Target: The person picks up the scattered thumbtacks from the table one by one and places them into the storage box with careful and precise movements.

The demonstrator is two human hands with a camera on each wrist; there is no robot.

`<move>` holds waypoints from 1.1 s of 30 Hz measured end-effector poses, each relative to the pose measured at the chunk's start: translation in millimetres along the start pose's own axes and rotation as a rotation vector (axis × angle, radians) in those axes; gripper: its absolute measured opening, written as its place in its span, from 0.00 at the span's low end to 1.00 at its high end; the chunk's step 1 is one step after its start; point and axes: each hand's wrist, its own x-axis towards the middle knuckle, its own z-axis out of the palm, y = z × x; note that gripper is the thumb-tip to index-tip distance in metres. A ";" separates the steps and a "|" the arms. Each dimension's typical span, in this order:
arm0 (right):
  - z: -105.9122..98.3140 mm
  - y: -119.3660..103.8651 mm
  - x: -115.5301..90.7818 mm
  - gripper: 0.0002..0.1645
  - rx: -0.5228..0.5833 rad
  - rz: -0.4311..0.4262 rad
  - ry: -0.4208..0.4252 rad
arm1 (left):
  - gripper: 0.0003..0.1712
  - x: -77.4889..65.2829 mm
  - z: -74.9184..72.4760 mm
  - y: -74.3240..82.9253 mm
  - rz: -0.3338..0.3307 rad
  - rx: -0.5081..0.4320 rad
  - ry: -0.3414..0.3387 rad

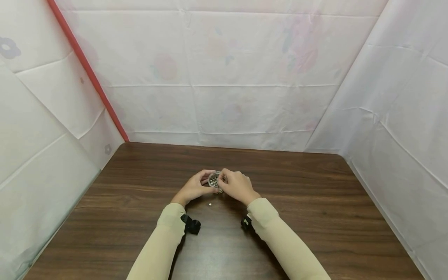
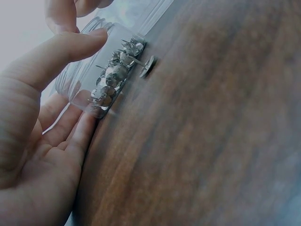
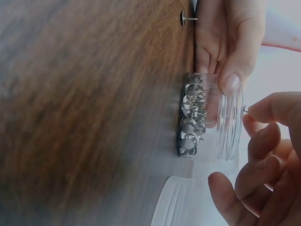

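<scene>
A small clear jar (image 3: 212, 113) of silver thumbtacks (image 3: 190, 115) stands uncapped on the table. My left hand (image 1: 195, 187) grips it from the side, thumb at the front and fingers behind. Over the jar's mouth is my right hand (image 1: 238, 186); in the right wrist view its thumb and index finger pinch a thumbtack (image 3: 245, 110) by the rim, most of it hidden by the fingertips. One loose thumbtack (image 1: 210, 204) lies on the table in front of the jar, pin upward in the right wrist view.
Beside the jar, a clear, ridged plastic piece like a lid (image 3: 171, 202) lies on the brown wooden table (image 1: 297, 217). White cloth (image 1: 224, 77) hangs behind and at both sides. Black wrist cameras (image 1: 191, 224) are strapped to both sleeves.
</scene>
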 end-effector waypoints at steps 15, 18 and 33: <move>-0.3 3.5 -1.7 0.08 -0.003 0.001 -0.037 | 0.41 0.2 1.2 3.5 -0.013 -0.007 -0.008; -3.1 2.5 -5.9 0.07 0.020 -0.017 -0.037 | 0.41 -0.2 1.1 3.7 -0.012 0.005 0.001; -10.2 -10.9 -24.4 0.03 0.128 -0.199 -0.143 | 0.39 16.9 0.2 -32.6 0.037 0.034 0.044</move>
